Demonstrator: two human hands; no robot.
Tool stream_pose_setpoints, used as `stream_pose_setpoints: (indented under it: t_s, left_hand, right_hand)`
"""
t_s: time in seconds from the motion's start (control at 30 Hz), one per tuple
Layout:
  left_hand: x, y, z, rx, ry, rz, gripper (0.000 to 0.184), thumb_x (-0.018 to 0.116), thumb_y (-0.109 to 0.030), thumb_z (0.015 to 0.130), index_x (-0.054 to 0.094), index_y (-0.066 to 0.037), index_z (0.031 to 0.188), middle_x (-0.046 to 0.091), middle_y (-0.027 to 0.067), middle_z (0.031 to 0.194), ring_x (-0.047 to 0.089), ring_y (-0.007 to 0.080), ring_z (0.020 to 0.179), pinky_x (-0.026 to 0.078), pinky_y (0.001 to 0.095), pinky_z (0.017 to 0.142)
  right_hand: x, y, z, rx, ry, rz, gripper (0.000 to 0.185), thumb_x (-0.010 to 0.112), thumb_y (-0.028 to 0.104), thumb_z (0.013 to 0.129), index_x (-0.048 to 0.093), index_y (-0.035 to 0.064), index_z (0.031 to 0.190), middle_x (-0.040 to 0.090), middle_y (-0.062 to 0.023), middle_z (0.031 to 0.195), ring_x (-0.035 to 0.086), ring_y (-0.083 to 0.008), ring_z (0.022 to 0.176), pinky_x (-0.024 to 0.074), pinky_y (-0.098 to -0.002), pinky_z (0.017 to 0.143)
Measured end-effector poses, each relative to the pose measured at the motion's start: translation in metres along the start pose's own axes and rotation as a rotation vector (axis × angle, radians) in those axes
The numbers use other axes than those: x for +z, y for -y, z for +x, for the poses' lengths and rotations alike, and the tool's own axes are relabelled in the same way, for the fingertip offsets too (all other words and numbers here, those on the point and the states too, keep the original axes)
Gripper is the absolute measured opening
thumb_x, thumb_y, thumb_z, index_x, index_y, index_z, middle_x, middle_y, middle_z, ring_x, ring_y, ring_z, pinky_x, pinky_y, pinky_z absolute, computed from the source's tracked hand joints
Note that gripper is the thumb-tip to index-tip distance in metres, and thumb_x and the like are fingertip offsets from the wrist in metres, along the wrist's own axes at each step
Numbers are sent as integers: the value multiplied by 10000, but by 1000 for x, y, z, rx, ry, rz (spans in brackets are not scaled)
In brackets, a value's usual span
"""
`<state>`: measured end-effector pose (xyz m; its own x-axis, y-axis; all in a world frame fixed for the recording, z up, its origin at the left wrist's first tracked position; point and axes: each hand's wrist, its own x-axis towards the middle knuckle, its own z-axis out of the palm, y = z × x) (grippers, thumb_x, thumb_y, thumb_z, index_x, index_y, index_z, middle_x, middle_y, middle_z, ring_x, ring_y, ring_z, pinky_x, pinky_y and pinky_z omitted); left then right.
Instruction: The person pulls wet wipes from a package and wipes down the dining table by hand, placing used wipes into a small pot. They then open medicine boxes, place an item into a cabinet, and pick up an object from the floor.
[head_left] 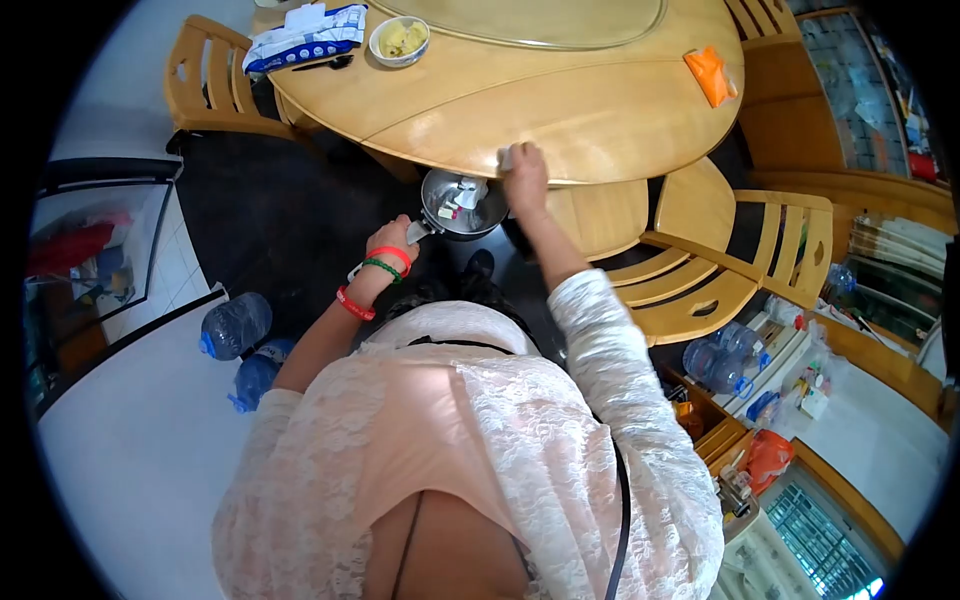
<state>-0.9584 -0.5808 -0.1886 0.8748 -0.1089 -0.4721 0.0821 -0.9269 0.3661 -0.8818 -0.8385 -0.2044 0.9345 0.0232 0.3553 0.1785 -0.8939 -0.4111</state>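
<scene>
My left hand [392, 240] is closed around the pale handle of a metal pan [480, 222], which hangs just below the near edge of the wooden table [450, 130]. Inside the pan lie some whitish scraps with a bit of red. At the table's edge, up and to the right of the pan, my right hand [525, 175] is closed on a small greyish-white thing [506, 159], too small to name.
On the table are a bowl of yellowish food [400, 41], a blue-and-white packet [306, 40] and an orange packet [711, 77]. Wooden chairs [690, 290] stand at the right. Large plastic bottles [236, 325] are on the floor at left.
</scene>
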Motion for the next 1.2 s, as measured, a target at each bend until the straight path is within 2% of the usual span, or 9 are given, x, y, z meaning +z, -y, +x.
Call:
stream_pose_setpoints:
  t_s: [0.07,0.2,0.33,0.47,0.63,0.8,0.93,1.0,1.2]
  left_hand:
    - [-2,-1,2,-24,22,-33,361,719,-214,677,553,-89,972,642,151,935,613,341,909,482,421,790]
    - [-6,11,5,25,-36,-43,349,720,-208,673,547,-86,950,640,163,927,616,338,911,486,414,787]
    - [-20,31,-5,-38,-33,-54,381,721,-212,673,553,-83,989,641,157,931,618,340,912,485,424,790]
    - [-39,51,-12,-67,-28,-66,386,694,-198,701,551,-59,1032,631,181,988,602,347,956,482,429,823]
    - [-47,73,-18,-161,-49,-90,361,688,-204,703,551,-61,1005,634,173,955,604,346,944,484,430,811]
    - [-55,89,-17,-224,-48,-126,341,691,-216,694,560,-87,982,644,153,950,612,344,930,488,432,796]
    - [-44,101,-14,-202,-159,-135,311,678,-222,698,562,-107,962,650,157,902,620,356,888,495,429,765]
    - [-34,108,-11,-164,-129,-152,276,659,-217,712,555,-98,938,648,154,882,621,354,880,492,432,748]
    - [-20,100,-54,-106,-122,-141,328,693,-214,685,565,-104,966,649,147,876,626,358,863,490,423,740]
  right_hand:
    - [7,37,-6,129,-55,122,154,514,-33,680,513,17,826,493,-179,849,502,-372,823,427,-454,705]
    - [52,82,-37,-2,81,547,330,524,-118,634,570,26,927,557,-189,905,552,-380,875,456,-397,765]
    - [9,45,-7,281,8,460,278,545,-70,683,553,10,949,551,-165,920,556,-316,872,457,-382,770]
    - [-26,-52,28,505,-162,-33,179,644,5,703,582,26,870,533,-148,873,550,-285,820,460,-351,702]
    - [29,16,95,382,-143,334,89,593,43,741,561,28,823,541,-165,900,527,-336,864,441,-412,769]
    - [118,138,103,-153,-48,247,168,523,-25,667,589,46,804,535,-176,842,519,-345,822,428,-443,704]
    - [99,172,60,-169,290,518,113,548,64,697,580,55,805,539,-162,840,540,-335,814,445,-417,730]
    - [105,155,22,-367,456,380,168,556,7,689,577,46,851,551,-172,877,554,-370,873,454,-424,756]
    - [30,107,-3,427,492,927,254,663,4,724,584,51,961,627,-161,944,617,-291,890,482,-345,776]
